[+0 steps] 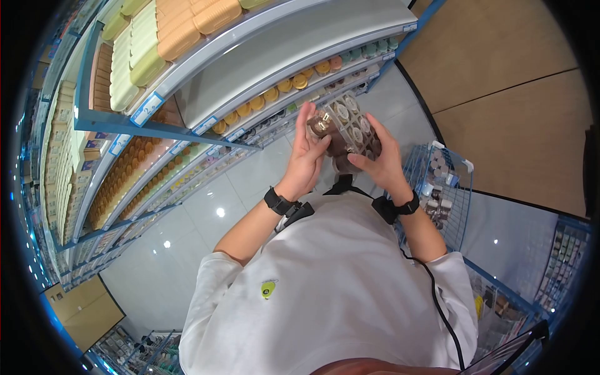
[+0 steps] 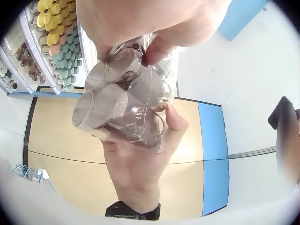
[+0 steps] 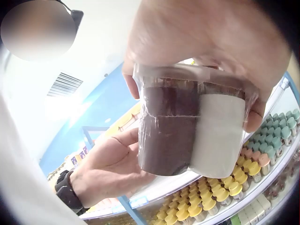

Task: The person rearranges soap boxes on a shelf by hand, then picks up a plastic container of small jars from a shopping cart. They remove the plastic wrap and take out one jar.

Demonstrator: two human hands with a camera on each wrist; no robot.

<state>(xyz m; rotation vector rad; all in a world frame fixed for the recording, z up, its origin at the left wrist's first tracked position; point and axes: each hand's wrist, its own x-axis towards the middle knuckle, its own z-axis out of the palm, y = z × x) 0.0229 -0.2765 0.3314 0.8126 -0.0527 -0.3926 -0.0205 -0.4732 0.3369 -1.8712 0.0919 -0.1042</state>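
Observation:
A clear-wrapped pack of brown and white cylindrical containers [image 1: 340, 134] [image 2: 136, 108] [image 3: 171, 126] is held up between both hands in front of the chest. The left hand [image 1: 303, 159] [image 2: 154, 21] [image 3: 105, 164] holds one side; its thumb lies on the pack and its other fingers extend along it in the head view. On the opposite side the right hand [image 1: 386, 159] [image 2: 138, 168] [image 3: 211, 37] grips the pack, thumb on the near face and fingers round the far edge. In the right wrist view the pack partly hides the left fingertips.
Shelves [image 1: 250, 53] with peach and green boxes and rows of yellow-, pink- and teal-topped items [image 3: 211, 192] stand at front left. A blue wire basket [image 1: 459, 206] with several packs is beside the right forearm. Brown panels [image 1: 500, 56] stand at the right.

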